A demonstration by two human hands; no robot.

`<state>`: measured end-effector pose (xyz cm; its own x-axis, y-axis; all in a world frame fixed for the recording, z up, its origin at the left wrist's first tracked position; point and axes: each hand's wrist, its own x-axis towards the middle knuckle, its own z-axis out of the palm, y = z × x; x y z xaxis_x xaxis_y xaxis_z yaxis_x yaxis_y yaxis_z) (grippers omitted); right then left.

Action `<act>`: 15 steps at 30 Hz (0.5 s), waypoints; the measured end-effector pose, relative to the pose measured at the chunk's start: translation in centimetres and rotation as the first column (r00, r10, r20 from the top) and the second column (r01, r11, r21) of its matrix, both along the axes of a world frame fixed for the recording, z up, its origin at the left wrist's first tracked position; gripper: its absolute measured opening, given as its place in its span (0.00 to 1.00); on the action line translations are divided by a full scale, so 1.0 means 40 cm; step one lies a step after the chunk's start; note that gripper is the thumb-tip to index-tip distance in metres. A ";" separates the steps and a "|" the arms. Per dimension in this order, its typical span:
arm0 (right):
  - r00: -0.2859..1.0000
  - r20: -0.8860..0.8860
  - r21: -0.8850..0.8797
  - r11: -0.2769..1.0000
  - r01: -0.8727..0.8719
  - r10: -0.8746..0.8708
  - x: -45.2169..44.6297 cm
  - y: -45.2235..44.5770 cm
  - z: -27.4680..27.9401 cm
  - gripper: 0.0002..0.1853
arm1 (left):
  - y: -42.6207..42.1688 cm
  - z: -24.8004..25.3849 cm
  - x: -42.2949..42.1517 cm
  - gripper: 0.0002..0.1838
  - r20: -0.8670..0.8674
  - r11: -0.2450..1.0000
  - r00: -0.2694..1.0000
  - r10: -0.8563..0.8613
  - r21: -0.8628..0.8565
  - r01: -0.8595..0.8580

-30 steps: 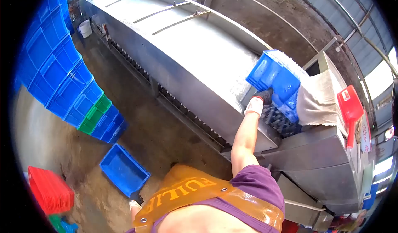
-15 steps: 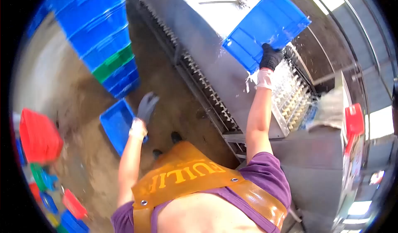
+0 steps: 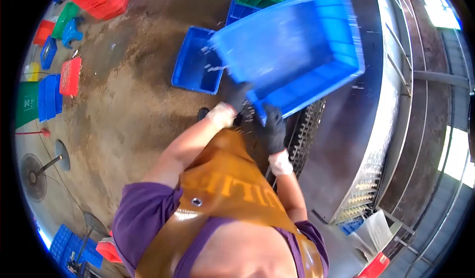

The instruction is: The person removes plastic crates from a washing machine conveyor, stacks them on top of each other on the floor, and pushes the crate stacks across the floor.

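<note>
although motion blur softens its edges, the large rectangular blue plastic tub point(image 3: 292, 45) is seen tilted in front of the body, its open side facing the wearer, between the smaller blue plastic tub point(image 3: 195, 60) on the wet brown floor point(image 3: 123, 104) and the long grey metal machine point(image 3: 341, 144). it looks stiff and fairly light for its bulk, hard to break but probably slick, as small white flecks point(image 3: 213, 69) scatter beside it; the rim near a corner seems the surest place to take hold. the dark-gloved right hand point(image 3: 274, 129) appears closed on the rim at the near lower corner, fingers pointing up, forearm rising steeply from below. the dark-gloved left hand point(image 3: 237, 96) is at the tub's lower left edge, forearm slanting across in front of the body; blur hides its fingers, so i cannot tell whether it grips or merely touches
</note>
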<state>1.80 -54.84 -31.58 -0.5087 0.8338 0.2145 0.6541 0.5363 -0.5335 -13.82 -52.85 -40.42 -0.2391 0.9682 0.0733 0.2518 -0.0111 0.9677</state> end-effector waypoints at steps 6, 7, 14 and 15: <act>0.966 0.206 -0.374 0.899 0.227 -0.158 0.100 -0.104 -0.247 0.23 | -0.232 -0.299 -0.260 0.23 0.647 0.744 0.370 0.666 -0.609 -0.275; 0.959 0.229 -0.474 0.841 0.259 -0.167 0.170 -0.146 -0.355 0.26 | -0.267 -0.392 -0.310 0.24 0.601 0.693 0.360 0.713 -0.684 -0.230; 0.755 0.565 -0.805 0.423 0.416 0.333 0.284 -0.306 -0.507 0.31 | -0.372 -0.933 -0.424 0.13 0.565 0.566 0.185 0.804 -0.822 0.053; 0.754 0.572 -0.804 0.402 0.438 0.323 0.294 -0.330 -0.521 0.31 | -0.362 -0.965 -0.411 0.12 0.551 0.552 0.088 0.830 -0.834 0.025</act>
<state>13.55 -68.03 -52.42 -0.1237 0.3549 -0.9267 0.9892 -0.0298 -0.1434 -30.25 -67.34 -79.02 -0.0703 0.3421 -0.9370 -0.9418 0.2868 0.1753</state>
